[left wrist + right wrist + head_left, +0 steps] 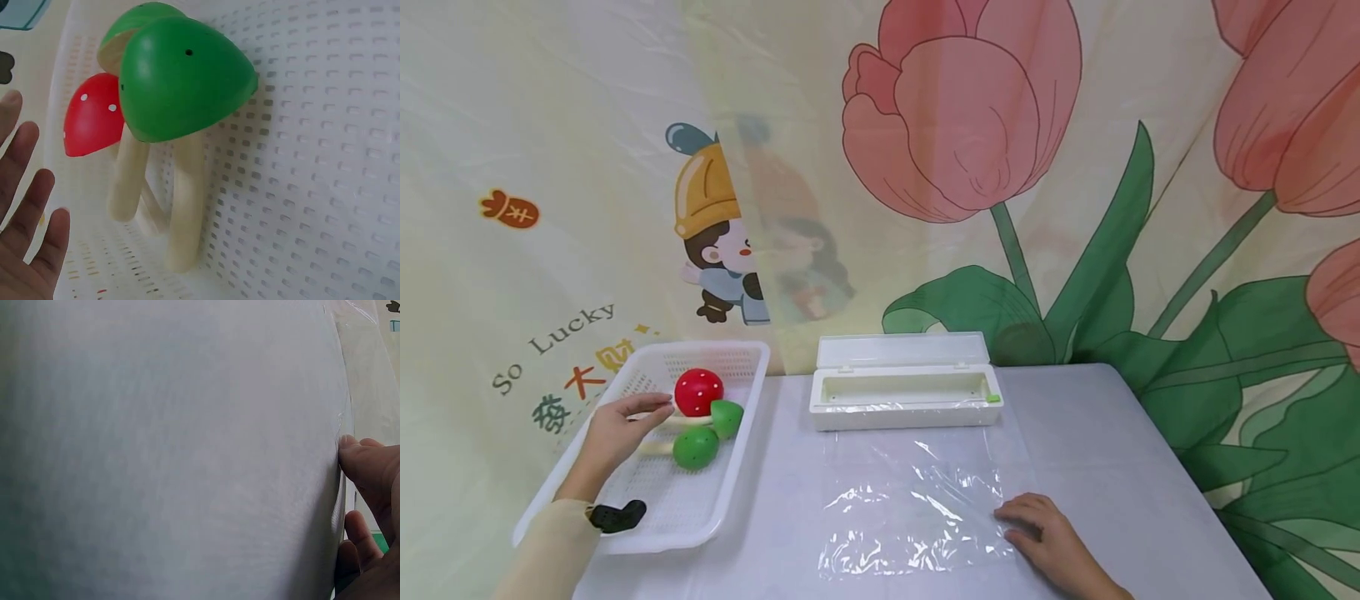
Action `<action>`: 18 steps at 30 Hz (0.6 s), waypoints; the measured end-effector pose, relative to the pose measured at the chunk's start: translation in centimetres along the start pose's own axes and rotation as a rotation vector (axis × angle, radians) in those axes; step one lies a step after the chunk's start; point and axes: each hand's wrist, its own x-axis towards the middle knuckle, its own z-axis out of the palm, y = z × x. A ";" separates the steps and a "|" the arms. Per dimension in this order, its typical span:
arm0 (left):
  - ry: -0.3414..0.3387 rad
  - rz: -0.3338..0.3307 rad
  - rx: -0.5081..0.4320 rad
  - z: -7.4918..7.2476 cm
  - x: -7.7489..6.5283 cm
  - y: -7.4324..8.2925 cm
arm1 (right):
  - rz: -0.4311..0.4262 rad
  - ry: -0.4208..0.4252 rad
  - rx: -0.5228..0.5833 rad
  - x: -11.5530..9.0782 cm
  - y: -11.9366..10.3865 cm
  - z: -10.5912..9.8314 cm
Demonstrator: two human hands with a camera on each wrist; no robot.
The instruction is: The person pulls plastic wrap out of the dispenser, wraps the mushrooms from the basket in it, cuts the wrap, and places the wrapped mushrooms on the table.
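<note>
In the white plastic basket [722, 508] lie a red toy mushroom [698, 392] with white dots and two green toy mushrooms, one green mushroom [696, 448] nearer me and another green mushroom [727, 418] behind it. My left hand [617, 433] hovers over the basket beside their pale stems, fingers loosely extended and holding nothing. A sheet of clear cling film [910, 508] is spread on the table, reaching from a white film dispenser box [906, 417]. At the film's right edge, my right hand [1052, 542] touches it with relaxed fingers, a gap showing between thumb and forefinger.
The dispenser's lid [901, 350] stands raised at the back, and a small green slider [993, 398] sits at its right end. A white cloth covers the table [1097, 450]. Behind it hangs a printed curtain [805, 83] with tulips.
</note>
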 end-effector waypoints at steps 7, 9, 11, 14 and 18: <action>-0.044 0.056 0.085 0.9 0.7 -0.1 | 0.001 -0.015 0.005 0.0 0.2 -0.1; -0.067 0.041 0.087 1.1 0.9 -0.3 | 0.022 -0.021 0.007 0.0 0.2 -0.1; -0.074 0.027 0.087 1.3 1.2 -0.5 | 0.047 -0.026 0.015 0.0 0.0 -0.1; -0.083 0.007 0.088 1.6 1.5 -0.9 | 0.081 -0.027 0.018 0.1 -0.2 0.0; -0.100 -0.005 0.095 1.5 1.7 -1.3 | 0.094 -0.021 0.024 0.2 -0.2 0.1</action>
